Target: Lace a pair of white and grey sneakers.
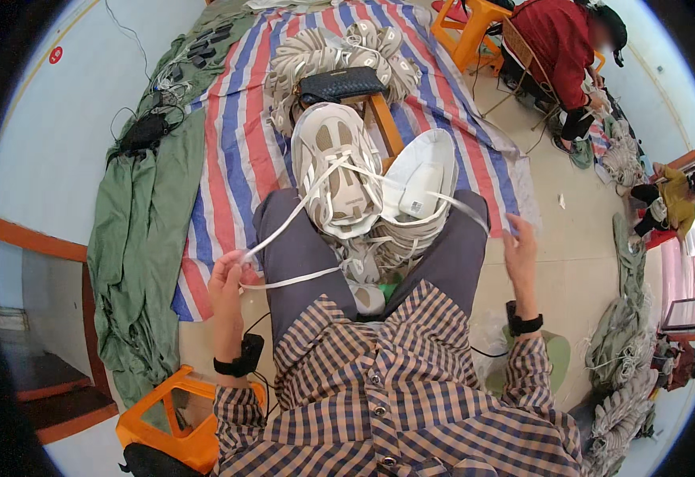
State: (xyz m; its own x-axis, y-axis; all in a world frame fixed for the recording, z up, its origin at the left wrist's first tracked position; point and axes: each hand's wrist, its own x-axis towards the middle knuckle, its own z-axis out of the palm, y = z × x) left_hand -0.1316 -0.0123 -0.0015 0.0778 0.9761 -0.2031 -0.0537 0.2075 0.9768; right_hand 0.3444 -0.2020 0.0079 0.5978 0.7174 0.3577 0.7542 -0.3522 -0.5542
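Between my knees rests a beige and white sneaker upper [338,171] with a white shoelace [288,222] threaded partway up it. My left hand [230,274] is closed in a pinch on the lace to the left of my thigh, and a loop trails back over that thigh. The lace's other end runs right, over a second upper [423,179] whose pale inside and small label face up, and stops short of my right hand [520,246]. That hand is raised beyond my right knee, fingers apart, seemingly holding nothing. More stacked uppers [407,238] lie beneath.
Ahead, a striped sheet [244,143] carries a heap of similar uppers [307,56], a black textured pouch [346,83] and a wooden frame [384,127]. An orange stool [168,413] stands at lower left. A person in red [554,48] sits at upper right; bundled uppers [621,397] line the right.
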